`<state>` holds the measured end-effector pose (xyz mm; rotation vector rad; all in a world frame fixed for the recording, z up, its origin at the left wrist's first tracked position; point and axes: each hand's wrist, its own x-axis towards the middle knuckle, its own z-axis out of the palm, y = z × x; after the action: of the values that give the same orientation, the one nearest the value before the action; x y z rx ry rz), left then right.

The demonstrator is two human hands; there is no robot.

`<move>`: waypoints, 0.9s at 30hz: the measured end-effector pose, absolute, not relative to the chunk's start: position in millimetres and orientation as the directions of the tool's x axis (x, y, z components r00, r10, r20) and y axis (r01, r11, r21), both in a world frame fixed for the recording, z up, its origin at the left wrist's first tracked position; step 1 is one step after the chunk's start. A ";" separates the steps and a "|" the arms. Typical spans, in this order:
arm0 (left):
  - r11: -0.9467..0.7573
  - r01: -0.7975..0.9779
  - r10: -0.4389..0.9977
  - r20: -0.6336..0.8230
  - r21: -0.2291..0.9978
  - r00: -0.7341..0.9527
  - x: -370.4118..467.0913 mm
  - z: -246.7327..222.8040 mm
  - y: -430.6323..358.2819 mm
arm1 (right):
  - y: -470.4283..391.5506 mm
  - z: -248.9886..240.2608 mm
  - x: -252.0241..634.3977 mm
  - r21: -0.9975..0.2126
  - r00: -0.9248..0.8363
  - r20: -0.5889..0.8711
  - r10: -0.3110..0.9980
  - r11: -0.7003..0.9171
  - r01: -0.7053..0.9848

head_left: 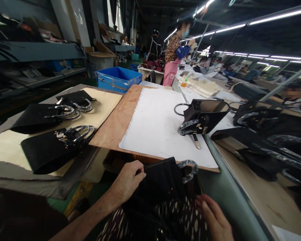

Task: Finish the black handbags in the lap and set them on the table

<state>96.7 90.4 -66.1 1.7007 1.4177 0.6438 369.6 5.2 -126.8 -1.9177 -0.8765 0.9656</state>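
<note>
A black handbag (pixel 160 180) rests tilted on my lap, its plastic-wrapped handle (pixel 190 167) sticking out to the right. My left hand (pixel 129 182) is closed on the bag's upper left edge, thumb and curled fingers pinching it. At the lower right side of the same bag, my right hand (pixel 214 216) has its fingers bent against the edge; the dark material partly hides the fingertips. Ahead on the white sheet (pixel 153 124) stands another black handbag (pixel 205 117), its top gaping, with wrapped handles and a strap with a metal tip (pixel 197 142) hanging down.
Several black handbags (pixel 45 150) lie on the cream-covered table at left. More bags (pixel 256 150) crowd the bench to the right. A blue bin (pixel 119 78) stands beyond the wooden board (pixel 112 124). Farther back, a person in a pink apron (pixel 170 70) stands at the bench.
</note>
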 end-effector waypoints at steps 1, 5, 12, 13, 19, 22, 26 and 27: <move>-0.041 0.558 0.963 -0.115 0.829 0.243 97.7 -65.5 90.5 | 11.8 -109.6 373.6 -0.848 0.506 -0.201 0.839 -0.408 0.339; -0.054 0.570 0.959 -0.117 0.820 0.260 102.6 -63.7 91.4 | 51.9 -52.6 356.1 -0.677 0.173 0.100 0.980 -0.060 0.733; -0.088 0.551 0.954 -0.089 0.830 0.288 102.8 -66.1 89.1 | 117.8 -38.9 317.9 -0.615 -0.285 -0.166 0.944 0.127 0.778; -0.087 0.547 0.954 -0.089 0.832 0.287 102.2 -66.5 88.9 | 120.9 -39.9 317.8 -0.639 -0.317 -0.208 0.925 0.117 0.760; -0.008 0.533 0.960 -0.143 0.846 0.242 101.6 -70.8 90.8 | 120.9 -45.5 320.3 -0.718 -0.331 -0.287 0.899 0.027 0.696; 0.021 0.534 0.961 -0.164 0.845 0.221 102.2 -73.3 92.5 | 119.5 -46.8 320.2 -0.725 -0.327 -0.305 0.895 0.004 0.688; 0.050 0.548 0.961 -0.190 0.835 0.201 102.8 -75.6 95.6 | 119.0 -44.5 319.1 -0.725 -0.323 -0.297 0.899 0.008 0.689; 0.053 0.550 0.962 -0.191 0.834 0.197 103.1 -76.0 96.4 | 118.9 -43.5 318.5 -0.724 -0.320 -0.293 0.901 0.010 0.690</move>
<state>103.1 96.4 -76.0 1.6104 1.4635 0.6015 318.5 118.9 -43.5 -1.6554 -2.0336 1.2045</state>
